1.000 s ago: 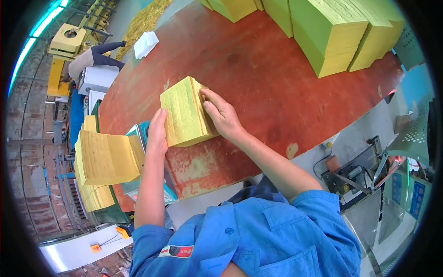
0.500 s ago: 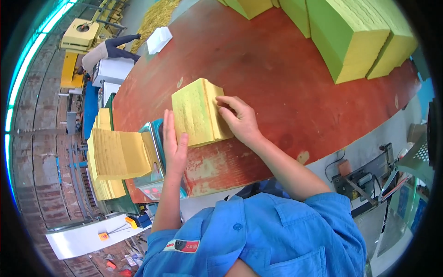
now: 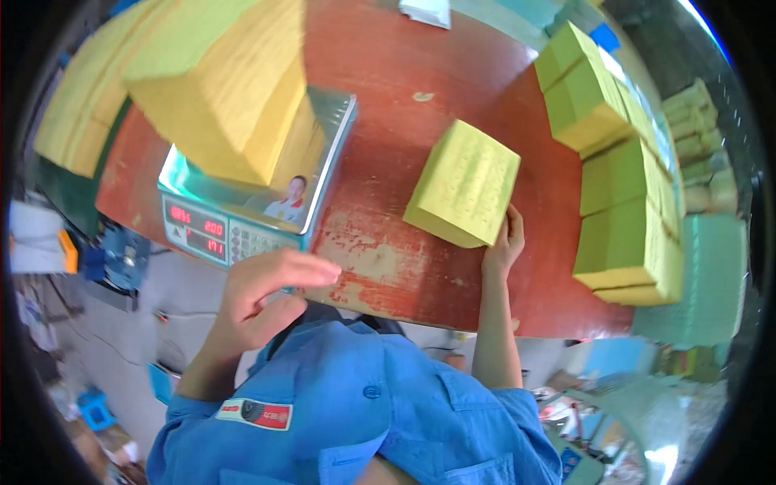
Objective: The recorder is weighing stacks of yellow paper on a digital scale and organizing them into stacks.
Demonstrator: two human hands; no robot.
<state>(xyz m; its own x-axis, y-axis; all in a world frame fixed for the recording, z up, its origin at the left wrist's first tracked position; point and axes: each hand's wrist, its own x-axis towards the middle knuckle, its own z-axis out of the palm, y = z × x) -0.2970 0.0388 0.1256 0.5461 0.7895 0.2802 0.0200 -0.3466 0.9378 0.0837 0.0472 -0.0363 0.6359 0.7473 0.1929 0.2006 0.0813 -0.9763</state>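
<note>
A block-like stack of yellow paper [image 3: 465,182] sits on the red tabletop before me. My right hand [image 3: 504,242] is at its near right corner, its fingers closed against the side and partly hidden by the paper. Away from that stack, my left hand [image 3: 271,293] hovers by the table's front edge, just in front of a digital scale [image 3: 267,202]. Its fingers are stretched out, with nothing in them. On the scale's metal pan stands a taller stack of yellow paper [image 3: 234,97], tilted in the view and slightly blurred.
More yellow paper stacks [image 3: 81,97] stand beyond the scale at the left. Several others [image 3: 626,218] line the right side of the red table [image 3: 388,145]. At the far edge lies a small white bundle [image 3: 426,12]. A green surface [image 3: 695,279] adjoins the right side.
The view has swung, bringing the scale and right-hand stacks into fuller sight. My left hand has come off the stack toward the scale; my right hand stays at the stack's right side.
</note>
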